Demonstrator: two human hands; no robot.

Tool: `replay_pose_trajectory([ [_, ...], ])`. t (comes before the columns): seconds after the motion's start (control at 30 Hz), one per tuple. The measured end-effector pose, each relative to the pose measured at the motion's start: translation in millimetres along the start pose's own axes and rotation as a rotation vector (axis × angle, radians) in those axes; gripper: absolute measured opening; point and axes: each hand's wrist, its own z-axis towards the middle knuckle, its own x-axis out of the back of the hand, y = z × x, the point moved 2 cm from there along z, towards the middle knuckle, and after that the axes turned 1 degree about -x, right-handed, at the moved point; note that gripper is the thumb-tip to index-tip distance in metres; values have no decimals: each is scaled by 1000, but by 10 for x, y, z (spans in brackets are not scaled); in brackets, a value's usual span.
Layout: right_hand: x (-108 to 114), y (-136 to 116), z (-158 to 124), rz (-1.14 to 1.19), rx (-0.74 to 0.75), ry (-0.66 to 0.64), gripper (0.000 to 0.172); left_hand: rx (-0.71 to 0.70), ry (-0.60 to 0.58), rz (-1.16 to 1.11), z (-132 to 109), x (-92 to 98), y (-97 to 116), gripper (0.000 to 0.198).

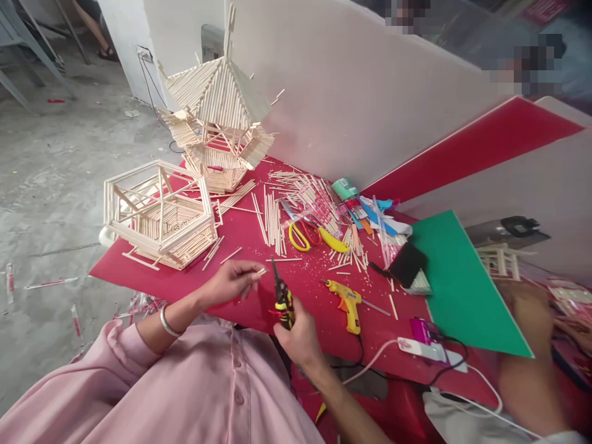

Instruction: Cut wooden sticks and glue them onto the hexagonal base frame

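Note:
Between the fingertips of my left hand [234,280] is a short piece of wooden stick [262,271]. My right hand [301,333] grips pliers [283,302] with black and yellow handles, their dark jaws pointing up and away, just right of the stick piece. To the left stands an open hexagonal frame [161,216] built of sticks with a slatted floor. Behind it rises a stick pavilion [219,111] with a pointed roof. A yellow glue gun [346,305] lies right of the pliers.
Loose sticks [272,222], yellow-handled scissors [300,233] and a yellow cutter [333,240] lie across the red table [231,320]. A green board [467,283], a black pouch [407,265] and a white power strip [423,349] are at right. Another person's arm [527,364] is beyond.

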Motion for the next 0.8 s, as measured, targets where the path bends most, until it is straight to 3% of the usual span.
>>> replay_pose_trajectory([
  [0.17,67,-78,1,167,39,-124,34,24,94,16,72,37,-91,40],
  [0.37,146,-14,8,204,-27,-139,34,103,183,59,41,104,-295,37],
  [0.5,129,60,42,121,-53,-120,39,97,190,54,57,84,-355,38],
  [0.63,133,125,121,-83,-90,-32,59,38,238,97,85,88,-377,34],
  [0.7,144,142,172,-236,-88,46,67,-30,329,251,75,128,-363,29],
  [0.8,159,153,265,-479,-96,138,70,-152,531,761,34,220,-302,23],
])
